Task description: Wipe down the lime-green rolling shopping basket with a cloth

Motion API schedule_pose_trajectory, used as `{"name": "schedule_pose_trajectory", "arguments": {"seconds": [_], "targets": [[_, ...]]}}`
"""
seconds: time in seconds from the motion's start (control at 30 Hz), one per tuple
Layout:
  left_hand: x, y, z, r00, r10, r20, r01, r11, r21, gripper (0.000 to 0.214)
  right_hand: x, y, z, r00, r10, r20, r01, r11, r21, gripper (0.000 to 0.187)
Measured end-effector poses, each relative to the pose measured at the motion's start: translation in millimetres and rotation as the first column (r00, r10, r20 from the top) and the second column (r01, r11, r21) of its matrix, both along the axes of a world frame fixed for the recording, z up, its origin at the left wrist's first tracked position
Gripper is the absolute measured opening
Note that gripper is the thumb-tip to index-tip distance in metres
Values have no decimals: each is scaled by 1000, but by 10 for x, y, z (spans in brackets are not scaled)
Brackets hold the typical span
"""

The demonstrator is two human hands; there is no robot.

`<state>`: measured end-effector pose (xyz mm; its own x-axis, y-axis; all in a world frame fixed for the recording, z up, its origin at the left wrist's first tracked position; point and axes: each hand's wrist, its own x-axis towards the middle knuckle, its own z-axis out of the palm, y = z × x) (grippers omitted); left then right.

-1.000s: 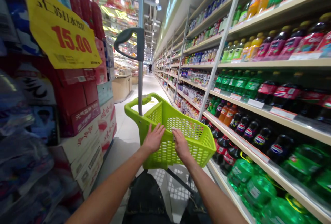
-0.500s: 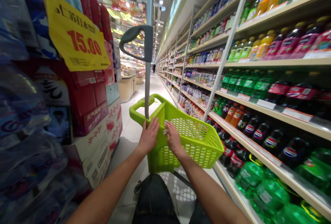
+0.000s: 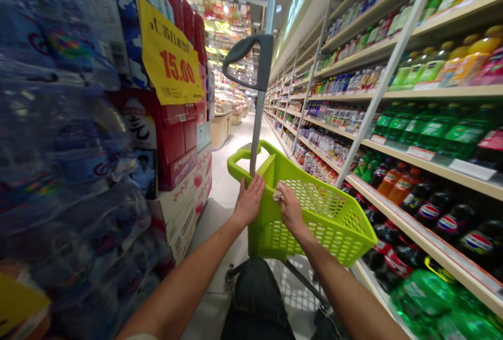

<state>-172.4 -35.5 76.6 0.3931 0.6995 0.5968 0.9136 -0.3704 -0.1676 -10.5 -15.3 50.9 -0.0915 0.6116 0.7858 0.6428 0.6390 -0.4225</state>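
Note:
A lime-green shopping basket on a wheeled frame stands before my knees, with perforated sides and a grey pole rising at its left end. The pole carries a dark grey loop handle. My left hand lies flat on the basket's near left rim, fingers stretched out just below the pole. At the near rim, right of the divider, my right hand is closed around a crumpled whitish cloth or tissue, which is pressed at the rim.
Shelves of drink bottles run along the right, close to the basket. On the left, boxes and wrapped water bottles are stacked high, under a yellow price sign. A tiled aisle stretches ahead.
The view has swung left, so the basket and both hands appear farther right. The right hand's cloth has moved slightly up along the rim; the left hand stays on the basket.

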Motion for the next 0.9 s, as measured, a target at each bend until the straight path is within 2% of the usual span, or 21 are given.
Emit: {"name": "schedule_pose_trajectory", "arguments": {"seconds": [0.1,0.17,0.23,0.37,0.43,0.5,0.57,0.63,0.7,0.77,0.83,0.9], "targets": [[-46,-6,-35,999,27,-17,-27,999,21,56,-334,72,170,997,74,5,-74,997,35,47],[-102,-14,-43,999,41,-23,-41,999,23,55,-305,68,163,995,88,49,-89,996,30,47],[-158,-26,-35,999,47,-23,-46,999,19,56,-32,30,48,994,53,101,-53,999,2,45],[-147,-50,2,998,57,0,-57,998,6,57,719,-88,-236,980,-148,135,155,987,-40,40],[-35,-60,14,999,49,10,-49,999,7,58,838,-156,-276,971,-206,121,212,977,-37,41],[133,-68,14,1000,8,-5,-8,1000,6,59,714,-211,-248,979,-170,112,173,985,-18,44],[302,-72,1,999,-44,-32,43,999,-17,59,505,-224,-205,988,-70,141,69,998,13,48],[416,-66,-22,997,-67,-45,64,996,-57,57,440,-206,-200,985,-64,159,59,998,38,47],[457,-49,-48,996,-73,-52,68,994,-90,56,656,-212,-259,978,-123,168,119,992,32,46],[454,-28,-71,996,-71,-51,66,993,-99,57,1105,-278,-364,961,-230,151,231,973,9,42],[465,-15,-90,997,-62,-46,57,994,-97,57,1591,-384,-471,927,-361,102,364,931,-8,40],[532,-21,-109,997,-61,-47,56,993,-104,57,1885,-470,-535,882,-469,42,470,883,-21,40]]}}
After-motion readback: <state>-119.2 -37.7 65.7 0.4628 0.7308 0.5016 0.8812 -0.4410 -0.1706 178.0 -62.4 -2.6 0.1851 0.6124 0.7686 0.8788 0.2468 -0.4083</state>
